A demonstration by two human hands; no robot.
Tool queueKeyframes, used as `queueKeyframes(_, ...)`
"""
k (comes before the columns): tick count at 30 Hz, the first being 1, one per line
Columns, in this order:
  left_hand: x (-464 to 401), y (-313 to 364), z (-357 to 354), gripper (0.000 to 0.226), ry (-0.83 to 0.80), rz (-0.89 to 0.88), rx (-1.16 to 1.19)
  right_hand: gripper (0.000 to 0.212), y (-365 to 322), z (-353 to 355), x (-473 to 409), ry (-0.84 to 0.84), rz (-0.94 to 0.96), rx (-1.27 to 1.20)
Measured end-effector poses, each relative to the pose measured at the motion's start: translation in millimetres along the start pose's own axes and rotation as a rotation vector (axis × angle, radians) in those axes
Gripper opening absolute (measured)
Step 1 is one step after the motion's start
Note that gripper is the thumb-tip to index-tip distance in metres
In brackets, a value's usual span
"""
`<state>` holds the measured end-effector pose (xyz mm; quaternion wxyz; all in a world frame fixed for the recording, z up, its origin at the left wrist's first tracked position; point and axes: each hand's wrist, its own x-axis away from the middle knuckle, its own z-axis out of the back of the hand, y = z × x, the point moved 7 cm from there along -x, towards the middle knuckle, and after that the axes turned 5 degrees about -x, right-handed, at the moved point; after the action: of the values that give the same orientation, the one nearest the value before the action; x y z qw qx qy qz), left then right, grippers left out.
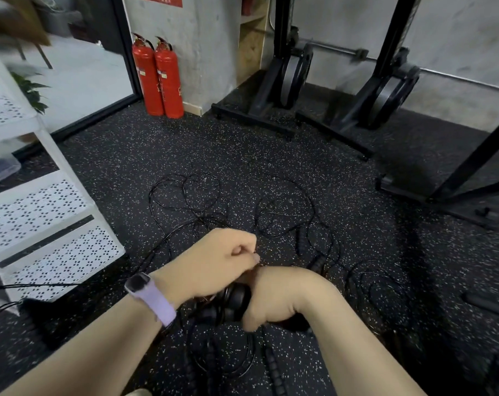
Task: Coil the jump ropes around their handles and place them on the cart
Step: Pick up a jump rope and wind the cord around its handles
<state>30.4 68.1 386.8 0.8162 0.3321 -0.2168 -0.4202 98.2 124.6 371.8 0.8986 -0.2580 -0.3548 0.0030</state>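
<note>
Thin black jump ropes (pixel 191 201) lie tangled in loops on the speckled rubber floor ahead of me. My right hand (pixel 274 298) is closed around black ribbed handles (pixel 234 301) held low at centre. My left hand (pixel 214 261), with a lilac wristband, is fisted just above them, pinching a thin black cord at its fingertips. More ribbed handles (pixel 302 241) lie on the floor to the right among the loops, and others (pixel 274 367) below my hands. The white perforated cart (pixel 56 250) stands at the left; its shelves show no rope.
Two red fire extinguishers (pixel 158 78) stand by the concrete pillar at the back. Black rack frames with weight plates (pixel 296 75) fill the back right. A glass door and a plant are at the far left. A black cord (pixel 28 287) runs past the cart's base.
</note>
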Motion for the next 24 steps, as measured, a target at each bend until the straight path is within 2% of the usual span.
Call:
queueKeyframes(4,-5.0,-11.9,-8.4,0.032,-0.242,0.138,0.643,0.023,-0.3,9.6,9.8,-0.024,0.123,-0.29)
queueKeyframes(7,-5.5,-37.7,-11.9,0.019,-0.162,0.233,0.847,0.022,-2.4,18.5,18.3,-0.04,0.283,-0.595)
queueKeyframes(10,-6.0,-42.3,-20.3,0.032,-0.139,0.322,0.693,0.022,11.3,41.3,22.6,0.117,0.408,-1.066)
queueKeyframes(12,-7.7,-36.8,-19.7,0.041,-0.132,0.36,0.562,0.028,36.6,53.7,19.8,0.298,0.368,-1.267)
queueKeyframes(14,-6.1,-28.7,-9.7,0.045,-0.041,0.313,0.369,0.034,59.7,57.0,16.2,0.441,0.265,-1.279)
queueKeyframes(16,-0.2,-21.9,0.0,0.043,0.088,0.22,0.058,0.032,71.5,55.0,14.2,0.506,0.159,-1.223)
queueKeyframes(17,3.4,-17.6,2.8,0.042,0.146,0.193,-0.044,0.029,73.9,53.5,12.9,0.516,0.13,-1.215)
queueKeyframes(19,6.1,-12.6,5.4,0.043,0.205,0.194,-0.07,0.024,74.1,51.3,10.5,0.502,0.109,-1.25)
queueKeyframes(24,0.2,-43.6,16.2,0.07,0.31,0.381,0.156,0.039,67.1,45.1,10.7,0.282,0.21,-1.398)
